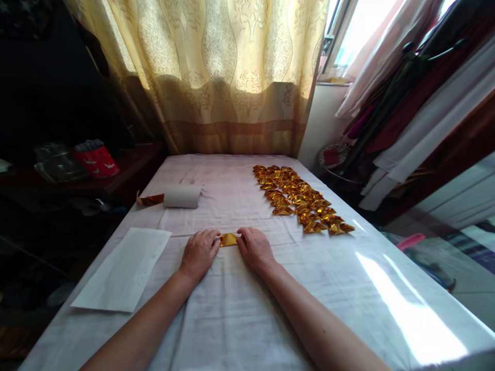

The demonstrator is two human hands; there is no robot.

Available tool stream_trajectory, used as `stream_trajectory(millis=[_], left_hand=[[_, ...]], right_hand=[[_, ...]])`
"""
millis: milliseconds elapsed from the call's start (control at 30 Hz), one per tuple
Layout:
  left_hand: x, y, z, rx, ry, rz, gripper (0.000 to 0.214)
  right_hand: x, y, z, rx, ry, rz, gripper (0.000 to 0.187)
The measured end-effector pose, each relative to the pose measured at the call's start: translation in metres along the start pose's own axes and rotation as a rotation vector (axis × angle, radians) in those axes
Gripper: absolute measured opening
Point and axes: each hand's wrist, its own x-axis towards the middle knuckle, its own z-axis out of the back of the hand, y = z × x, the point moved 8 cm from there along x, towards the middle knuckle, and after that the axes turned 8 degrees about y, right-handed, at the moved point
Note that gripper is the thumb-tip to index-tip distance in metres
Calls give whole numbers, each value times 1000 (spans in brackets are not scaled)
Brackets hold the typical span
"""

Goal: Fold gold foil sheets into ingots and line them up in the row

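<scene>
A small folded piece of gold foil paper (229,239) lies low over the cloth in the middle of the table, between my two hands. My left hand (200,252) is closed on its left end, with fingers and thumb pinched together. On the other end, my right hand (255,247) grips it the same way. The fingertips cover both ends of the foil, while its raised, domed middle shows. To the right stand rows of several shiny folded gold foil pieces (297,193).
A white sheet of paper (126,268) lies on the left of the cloth-covered table (216,180). Behind it rests a grey-white roll (182,197) with a strip of orange-gold foil (150,200) at its left. A curtain (232,77) hangs beyond the far edge; clothes (410,139) hang at right.
</scene>
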Motion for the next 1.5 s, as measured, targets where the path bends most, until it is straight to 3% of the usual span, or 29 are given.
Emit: stream_trajectory(millis=[233,333,400,467,600,933,1133,1300,1500], left_hand=[[-2,-7,-3,66,84,-14,29],[-1,-10,-3,73,95,-18,28],[0,-10,-3,67,96,-22,27],[0,-10,-4,61,100,-26,27],[-2,-8,-5,47,108,-26,29],[-5,-8,-3,74,132,-16,31],[-14,-30,3,140,-33,-172,38],[-26,-38,-24,207,118,-234,51],[-29,-27,-25,201,182,-196,51]], right_hand=[[0,0,1,-47,24,-65,25],[-5,15,0,-71,44,66,35],[-12,30,-8,-96,109,207,45],[-17,36,-18,-117,198,257,53],[-19,33,-27,-127,293,220,60],[-22,10,-18,-105,345,107,60],[-22,7,-20,-82,339,99,60],[-22,7,-21,-68,350,81,59],[-22,8,-18,-41,351,69,59]])
